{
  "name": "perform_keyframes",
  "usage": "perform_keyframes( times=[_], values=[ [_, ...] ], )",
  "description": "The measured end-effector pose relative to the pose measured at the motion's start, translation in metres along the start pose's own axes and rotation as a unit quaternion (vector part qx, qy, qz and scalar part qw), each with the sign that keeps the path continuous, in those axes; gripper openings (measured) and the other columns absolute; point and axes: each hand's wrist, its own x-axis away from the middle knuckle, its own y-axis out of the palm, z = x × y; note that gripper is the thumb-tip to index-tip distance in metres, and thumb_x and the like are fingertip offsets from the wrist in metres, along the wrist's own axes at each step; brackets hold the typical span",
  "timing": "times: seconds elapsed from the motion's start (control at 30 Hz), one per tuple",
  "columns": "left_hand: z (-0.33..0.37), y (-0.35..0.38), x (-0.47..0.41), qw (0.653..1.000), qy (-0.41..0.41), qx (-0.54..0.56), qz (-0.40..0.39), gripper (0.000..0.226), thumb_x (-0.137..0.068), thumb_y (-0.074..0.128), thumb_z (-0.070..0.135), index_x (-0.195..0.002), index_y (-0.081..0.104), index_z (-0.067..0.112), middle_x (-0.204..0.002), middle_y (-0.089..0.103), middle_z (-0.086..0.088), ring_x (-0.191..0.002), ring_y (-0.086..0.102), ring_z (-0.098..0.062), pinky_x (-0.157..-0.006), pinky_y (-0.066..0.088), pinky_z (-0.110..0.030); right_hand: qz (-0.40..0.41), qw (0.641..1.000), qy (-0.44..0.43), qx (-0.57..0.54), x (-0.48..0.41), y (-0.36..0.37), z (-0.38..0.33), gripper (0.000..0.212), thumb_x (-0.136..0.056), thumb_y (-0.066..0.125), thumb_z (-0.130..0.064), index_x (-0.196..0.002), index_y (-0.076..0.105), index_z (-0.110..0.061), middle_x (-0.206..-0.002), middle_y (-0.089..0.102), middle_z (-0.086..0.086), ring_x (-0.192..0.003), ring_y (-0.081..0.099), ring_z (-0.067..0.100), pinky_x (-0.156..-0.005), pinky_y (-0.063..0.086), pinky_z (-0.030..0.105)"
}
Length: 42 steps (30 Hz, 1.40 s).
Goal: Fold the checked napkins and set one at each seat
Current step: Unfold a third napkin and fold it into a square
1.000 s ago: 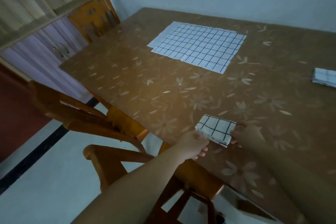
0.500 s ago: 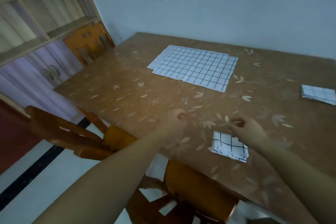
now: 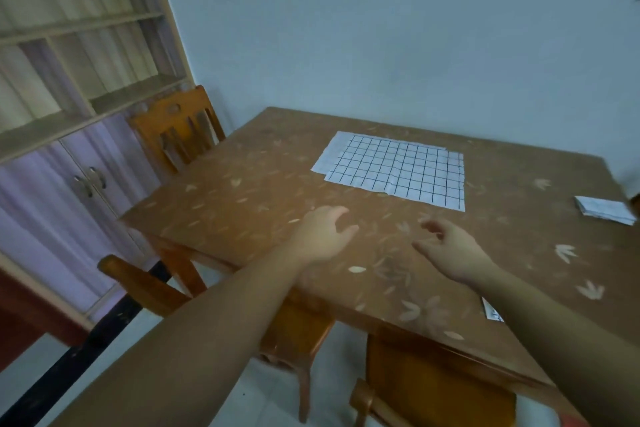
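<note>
While both hands hang over the near part of the table (image 3: 242,204), neither one holds anything. The left hand (image 3: 323,236) is palm down with its fingers loosely spread and pointing toward the far side; the right hand (image 3: 453,251) is just beside it, apart from it, with its fingers slack and slightly curled and a narrow gap between thumb and forefinger. Whether either hand touches the tabletop cannot be told. Beyond the hands, near the middle of the table, an unfolded checked napkin (image 3: 398,172) lies flat, white with a dark grid, and a second flat napkin (image 3: 329,156) lies under it, showing along its left and far edges. Well apart from these, at the right edge of the table, a folded napkin (image 3: 604,211) rests on the brown leaf-patterned surface. By the near edge, a small white corner with dark marks (image 3: 491,313) sticks out from under the right forearm (image 3: 554,333), which hides the rest of it. An orange wooden chair (image 3: 176,128) stands at the far left side of the table, its back upright against the table's edge. Two more wooden chairs (image 3: 298,322) are pushed in at the near side. At the left a pale shelf unit (image 3: 86,55) stands above a cabinet with double doors (image 3: 69,184).
</note>
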Motion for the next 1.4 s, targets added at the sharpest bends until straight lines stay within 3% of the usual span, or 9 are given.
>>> perform_keyframes(
  times=[0.1,0.2,0.37,0.57,0.7,0.9,1.17,1.3,1.4],
  values=[
    [-0.016,-0.008,-0.015,1.000,-0.003,0.008,-0.006,0.055,-0.096,0.050,0.047,-0.145,0.042,0.023,-0.151,0.040,0.000,-0.141,0.033,-0.019,-0.114,0.028,-0.038,0.009,1.000,0.001,0.008,-0.017,0.006,-0.011,0.056,-0.089,0.064,-0.033,-0.138,0.048,-0.013,-0.142,0.051,0.006,-0.130,0.047,0.023,-0.105,0.038,0.036],
    [-0.029,-0.013,-0.028,1.000,-0.006,0.005,0.008,0.053,-0.096,0.051,0.044,-0.143,0.043,0.022,-0.148,0.044,0.001,-0.137,0.038,-0.018,-0.112,0.029,-0.035,0.005,1.000,-0.004,0.012,-0.039,0.019,-0.019,0.057,-0.090,0.063,-0.033,-0.140,0.046,-0.011,-0.143,0.050,0.006,-0.130,0.048,0.024,-0.104,0.038,0.035],
    [-0.055,-0.015,-0.058,1.000,-0.007,-0.024,0.000,0.056,-0.093,0.049,0.049,-0.143,0.043,0.023,-0.146,0.046,0.002,-0.135,0.040,-0.020,-0.110,0.034,-0.046,-0.009,1.000,0.006,0.011,-0.074,0.050,-0.034,0.062,-0.090,0.061,-0.036,-0.143,0.042,-0.009,-0.147,0.045,0.008,-0.131,0.046,0.025,-0.104,0.036,0.034],
    [-0.088,-0.011,-0.116,0.996,0.006,-0.070,-0.052,0.060,-0.096,0.043,0.052,-0.150,0.030,0.030,-0.158,0.027,0.003,-0.146,0.023,-0.019,-0.115,0.025,-0.046,-0.003,0.999,0.047,0.028,-0.125,0.077,-0.043,0.068,-0.089,0.062,-0.037,-0.145,0.037,-0.009,-0.148,0.042,0.010,-0.126,0.051,0.027,-0.102,0.042,0.038],
    [-0.111,-0.005,-0.171,0.994,0.034,-0.069,-0.080,0.059,-0.095,0.047,0.051,-0.148,0.033,0.030,-0.159,0.025,0.003,-0.145,0.023,-0.020,-0.113,0.023,-0.045,0.013,0.995,0.086,0.056,-0.161,0.094,-0.048,0.068,-0.089,0.062,-0.034,-0.146,0.035,-0.008,-0.149,0.041,0.011,-0.132,0.044,0.026,-0.104,0.038,0.036],
    [-0.137,0.020,-0.228,0.990,0.036,-0.056,-0.122,0.058,-0.094,0.047,0.052,-0.147,0.035,0.032,-0.159,0.024,0.005,-0.146,0.020,-0.018,-0.115,0.023,-0.045,-0.009,0.984,0.140,0.107,-0.209,0.119,-0.030,0.069,-0.090,0.058,-0.040,-0.146,0.034,-0.007,-0.151,0.036,0.010,-0.131,0.044,0.028,-0.104,0.040,0.040],
    [-0.139,0.069,-0.281,0.977,0.029,-0.101,-0.184,0.067,-0.096,0.043,0.055,-0.153,0.019,0.032,-0.163,0.010,0.004,-0.150,0.005,-0.022,-0.116,0.015,-0.051,-0.022,0.981,0.142,0.131,-0.293,0.153,0.014,0.065,-0.089,0.048,-0.053,-0.143,0.038,-0.017,-0.154,0.031,0.001,-0.134,0.039,0.026,-0.103,0.040,0.051],
    [-0.147,0.097,-0.298,0.972,0.027,-0.117,-0.201,0.066,-0.095,0.042,0.057,-0.152,0.020,0.033,-0.163,0.011,0.005,-0.150,0.005,-0.022,-0.116,0.014,-0.051,-0.040,0.972,0.131,0.193,-0.324,0.169,0.037,0.063,-0.090,0.041,-0.061,-0.145,0.030,-0.034,-0.163,0.001,0.001,-0.149,0.003,0.023,-0.112,0.017,0.056],
    [-0.154,0.109,-0.303,0.969,0.022,-0.123,-0.212,0.063,-0.094,0.041,0.056,-0.151,0.022,0.036,-0.162,0.014,0.007,-0.150,0.007,-0.022,-0.117,0.014,-0.051,-0.045,0.965,0.114,0.234,-0.344,0.176,0.049,0.073,-0.088,0.029,-0.071,-0.150,0.021,-0.034,-0.162,-0.009,0.004,-0.149,-0.009,0.025,-0.114,0.004,0.057]
  ],
)
